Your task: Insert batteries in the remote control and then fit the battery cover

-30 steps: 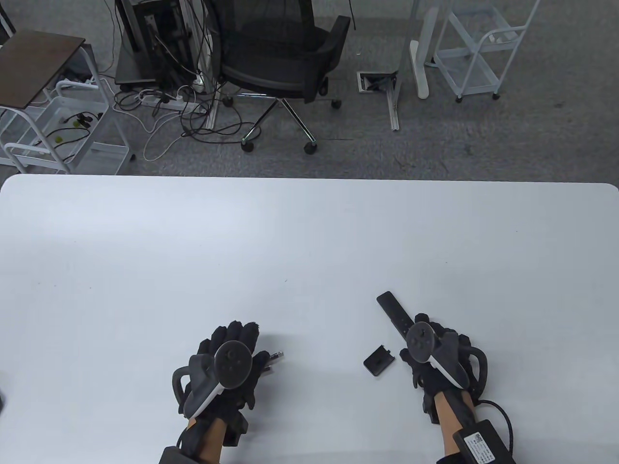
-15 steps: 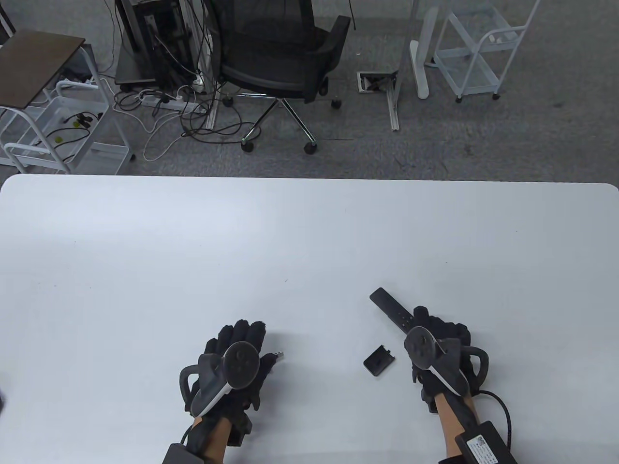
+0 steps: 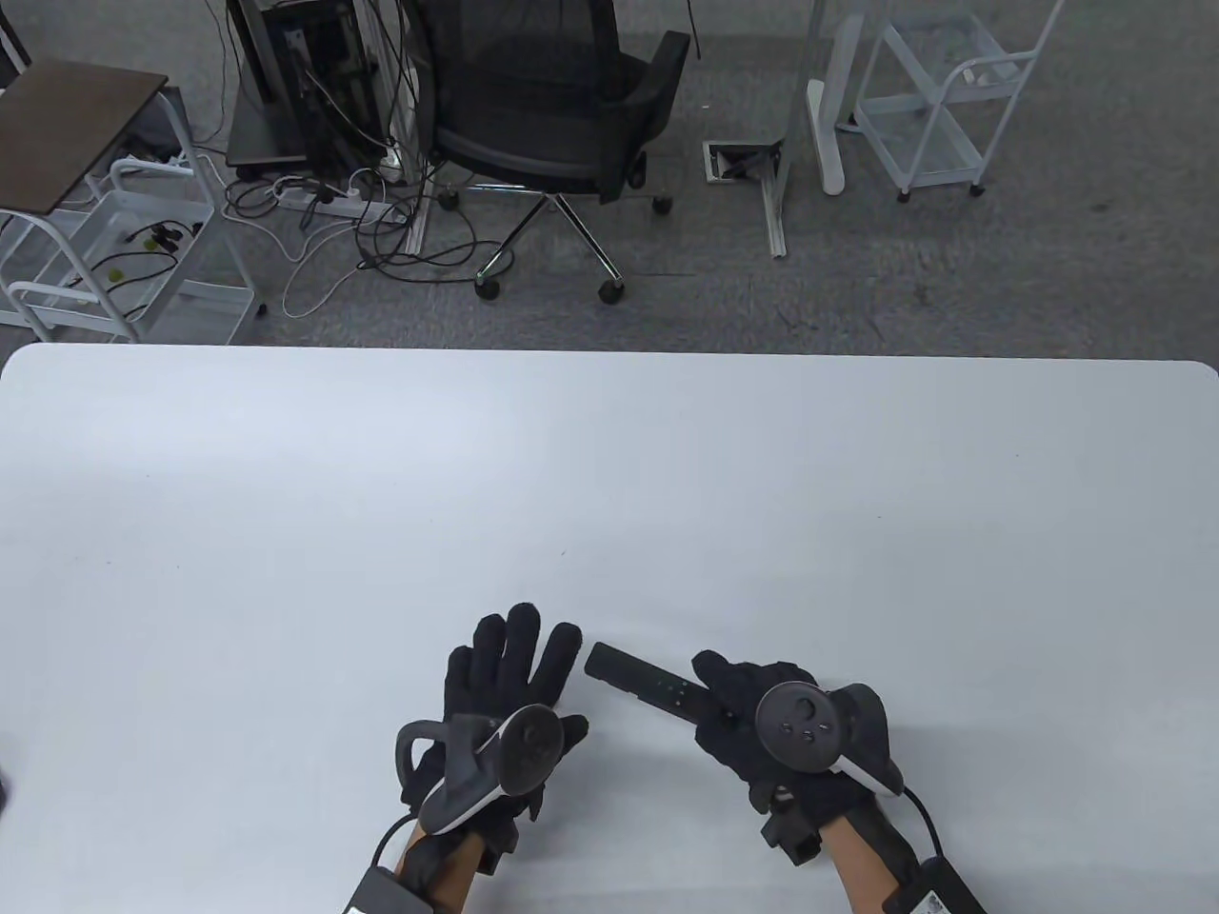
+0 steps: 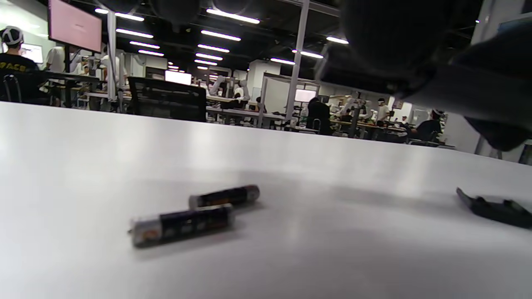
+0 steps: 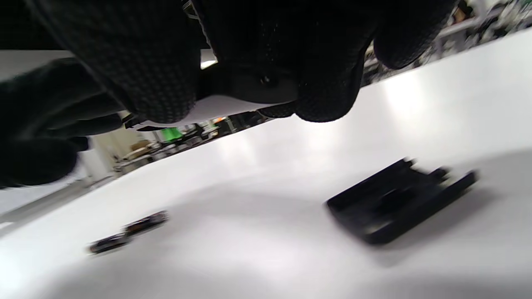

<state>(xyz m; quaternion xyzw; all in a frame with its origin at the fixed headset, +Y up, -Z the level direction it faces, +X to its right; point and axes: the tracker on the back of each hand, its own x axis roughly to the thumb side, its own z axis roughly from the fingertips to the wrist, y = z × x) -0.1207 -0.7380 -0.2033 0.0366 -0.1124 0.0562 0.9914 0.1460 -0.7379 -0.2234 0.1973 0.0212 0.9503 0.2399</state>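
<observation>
My right hand (image 3: 752,714) grips the black remote control (image 3: 638,681) and holds it above the table, with its far end pointing left toward my left hand. My left hand (image 3: 514,666) is open with the fingers spread and holds nothing. Two batteries (image 4: 183,224) (image 4: 224,196) lie side by side on the table in the left wrist view, and they also show small in the right wrist view (image 5: 129,232). The battery cover (image 5: 399,199) lies on the table below my right hand and also shows in the left wrist view (image 4: 494,207). In the table view my hands hide the batteries and the cover.
The white table (image 3: 609,476) stretches far ahead of both hands. A black office chair (image 3: 552,105), cables and white trolleys (image 3: 943,105) stand on the floor beyond its far edge.
My right hand lifted the remote and carried it left, over the cover. My left hand moved forward and right and spread its fingers, now covering the battery that showed beside it.
</observation>
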